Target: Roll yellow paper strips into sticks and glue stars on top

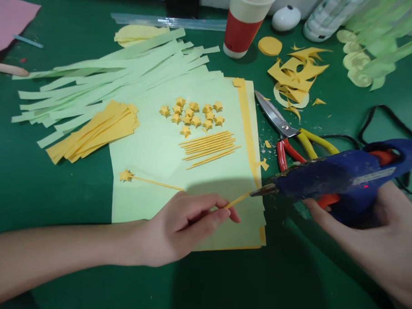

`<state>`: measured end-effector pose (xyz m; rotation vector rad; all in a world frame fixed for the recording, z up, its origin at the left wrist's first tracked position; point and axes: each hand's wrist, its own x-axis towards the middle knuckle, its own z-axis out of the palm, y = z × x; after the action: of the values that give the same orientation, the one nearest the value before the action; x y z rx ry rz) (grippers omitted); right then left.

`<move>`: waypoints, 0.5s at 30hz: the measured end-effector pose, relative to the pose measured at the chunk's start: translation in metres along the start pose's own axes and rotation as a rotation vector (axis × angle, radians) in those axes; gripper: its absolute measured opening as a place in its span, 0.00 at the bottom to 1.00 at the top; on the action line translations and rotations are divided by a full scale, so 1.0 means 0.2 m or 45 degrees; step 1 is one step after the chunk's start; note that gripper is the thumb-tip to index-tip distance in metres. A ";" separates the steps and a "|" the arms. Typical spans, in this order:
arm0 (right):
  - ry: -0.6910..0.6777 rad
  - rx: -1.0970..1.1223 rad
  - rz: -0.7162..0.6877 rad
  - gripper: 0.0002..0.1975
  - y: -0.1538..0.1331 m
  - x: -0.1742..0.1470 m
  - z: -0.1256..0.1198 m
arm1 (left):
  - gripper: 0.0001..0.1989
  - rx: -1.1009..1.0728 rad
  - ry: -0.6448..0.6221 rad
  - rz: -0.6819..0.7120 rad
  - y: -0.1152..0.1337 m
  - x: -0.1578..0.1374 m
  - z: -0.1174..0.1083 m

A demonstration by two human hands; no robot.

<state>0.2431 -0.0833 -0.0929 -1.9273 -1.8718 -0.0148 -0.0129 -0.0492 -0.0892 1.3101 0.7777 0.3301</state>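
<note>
My left hand (191,223) pinches a thin yellow paper stick (238,201) between thumb and fingers, its free end pointing right. At that end sits the metal nozzle of a blue hot glue gun (316,177), touching or nearly so. My right hand (376,238) is wrapped round the glue gun's handle, near its orange trigger. Behind my left hand, a yellow paper star on a stick (127,175) lies on the light green paper sheets (143,203). Further back on them are a row of yellow paper sticks (209,146) and several folded paper stars (189,113).
Scissors (283,124) with red and yellow handles lie behind the glue gun. Green paper strips (120,71) and yellow strips (96,132) spread at left. A paper cup (244,30), yellow scraps (300,73) and green paper flowers (362,61) stand or lie at the back.
</note>
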 end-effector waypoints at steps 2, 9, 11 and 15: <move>0.011 -0.004 -0.021 0.16 -0.01 0.01 0.00 | 0.14 0.010 0.018 0.019 0.00 0.00 0.00; 0.009 -0.003 0.090 0.21 -0.01 0.00 -0.01 | 0.14 -0.005 0.075 0.003 0.01 0.00 0.01; 0.005 0.010 0.106 0.21 -0.01 0.00 -0.01 | 0.13 -0.020 0.070 0.014 0.02 0.00 0.01; 0.037 -0.011 0.065 0.19 0.00 -0.01 -0.01 | 0.13 -0.025 0.081 0.022 0.02 0.00 0.01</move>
<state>0.2430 -0.0861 -0.0918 -1.9693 -1.8065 -0.0350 -0.0100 -0.0500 -0.0858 1.2938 0.8150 0.3942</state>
